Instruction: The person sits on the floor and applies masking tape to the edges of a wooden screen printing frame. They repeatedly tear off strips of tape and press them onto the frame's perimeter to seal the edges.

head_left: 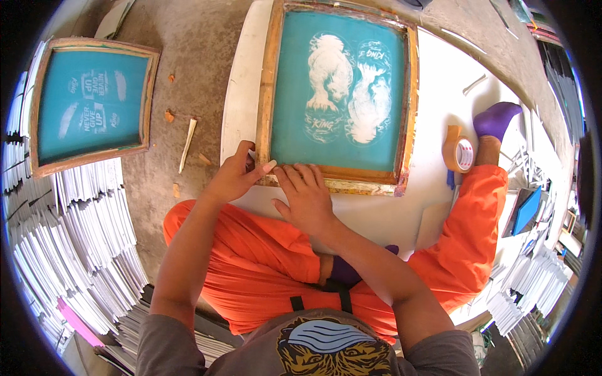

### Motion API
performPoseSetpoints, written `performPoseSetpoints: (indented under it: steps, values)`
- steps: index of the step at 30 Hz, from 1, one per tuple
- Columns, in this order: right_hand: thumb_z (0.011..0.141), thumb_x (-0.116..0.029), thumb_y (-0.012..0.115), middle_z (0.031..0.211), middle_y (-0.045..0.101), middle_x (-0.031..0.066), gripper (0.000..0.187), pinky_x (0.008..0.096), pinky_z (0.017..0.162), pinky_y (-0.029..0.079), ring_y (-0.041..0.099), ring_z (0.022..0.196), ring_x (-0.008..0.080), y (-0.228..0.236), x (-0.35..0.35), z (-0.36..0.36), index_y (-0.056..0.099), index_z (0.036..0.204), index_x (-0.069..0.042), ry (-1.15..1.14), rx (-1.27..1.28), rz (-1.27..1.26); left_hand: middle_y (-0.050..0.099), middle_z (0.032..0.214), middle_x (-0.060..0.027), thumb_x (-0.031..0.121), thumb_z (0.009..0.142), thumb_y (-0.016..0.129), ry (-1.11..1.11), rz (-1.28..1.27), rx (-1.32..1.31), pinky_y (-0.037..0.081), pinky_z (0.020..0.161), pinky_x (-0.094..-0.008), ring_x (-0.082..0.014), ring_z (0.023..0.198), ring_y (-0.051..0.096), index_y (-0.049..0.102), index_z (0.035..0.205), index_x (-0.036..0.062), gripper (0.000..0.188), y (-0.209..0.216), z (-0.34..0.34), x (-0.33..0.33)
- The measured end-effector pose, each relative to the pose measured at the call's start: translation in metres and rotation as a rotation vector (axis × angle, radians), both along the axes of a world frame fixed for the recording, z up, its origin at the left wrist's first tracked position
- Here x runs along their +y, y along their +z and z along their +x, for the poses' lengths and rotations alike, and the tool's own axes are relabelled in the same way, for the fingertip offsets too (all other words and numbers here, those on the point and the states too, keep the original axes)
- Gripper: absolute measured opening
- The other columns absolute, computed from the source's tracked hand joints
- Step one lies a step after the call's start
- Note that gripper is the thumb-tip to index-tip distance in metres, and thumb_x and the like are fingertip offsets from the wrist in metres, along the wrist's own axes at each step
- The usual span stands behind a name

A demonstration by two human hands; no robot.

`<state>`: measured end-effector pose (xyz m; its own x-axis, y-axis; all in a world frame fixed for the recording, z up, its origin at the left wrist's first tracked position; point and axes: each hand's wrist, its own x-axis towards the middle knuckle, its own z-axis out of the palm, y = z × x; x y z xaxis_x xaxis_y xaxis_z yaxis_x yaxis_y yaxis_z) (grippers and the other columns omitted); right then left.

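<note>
In front of me a wooden screen-printing frame (pixel 266 94) with teal mesh lies on a white board. Two pale bear-like designs with lettering show on its mesh, one of them upside down. My left hand (pixel 237 177) is closed on the frame's near left corner, its thumb on top and its fingers at the outer side, partly hidden. Flat along the near bar rests my right hand (pixel 307 195), fingers stretched out, with nothing held in it.
A second teal-mesh frame (pixel 94 164) sits at the left on stacked white sheets (pixel 75 232). An orange-brown tape roll (pixel 453 149) is on the white board (pixel 241 100), by my foot in a purple sock (pixel 498 119). Paper scraps (pixel 187 145) dot the concrete floor. A blue item (pixel 527 211) is at the right.
</note>
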<state>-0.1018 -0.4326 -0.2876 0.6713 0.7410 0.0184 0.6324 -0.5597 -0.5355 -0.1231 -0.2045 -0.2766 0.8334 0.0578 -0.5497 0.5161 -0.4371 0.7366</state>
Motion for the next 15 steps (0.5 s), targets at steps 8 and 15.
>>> performPoseSetpoints:
  steps: [8, 15]
  values:
    - [0.087, -0.039, 0.078, 0.119, 0.063, 0.0136, 0.063, 0.0454, 0.099, 0.048, 0.058, 0.112, 0.0344, 0.007, -0.031, 0.026, 0.062, 0.135, -0.002, -0.028, 0.192, -0.083, 0.067, 0.101, -0.0174, 0.038, 0.086, 0.086, -0.016, 0.437, -0.259, 0.055, 0.079, -0.0413, -0.0288, 0.089, 0.066, 0.05, 0.135, 0.001, 0.072, 0.009, 0.001, -0.018]
    - [0.086, -0.052, 0.076, 0.115, 0.061, 0.0128, 0.063, 0.0455, 0.094, 0.048, 0.057, 0.108, 0.0323, 0.019, -0.07, 0.046, 0.068, 0.134, -0.011, -0.001, 0.178, -0.123, 0.063, 0.112, -0.0072, 0.04, 0.071, 0.088, -0.537, 0.657, -0.671, 0.046, 0.103, -0.0452, -0.0304, 0.113, 0.056, 0.069, 0.12, 0.0054, 0.063, 0.013, -0.006, -0.048]
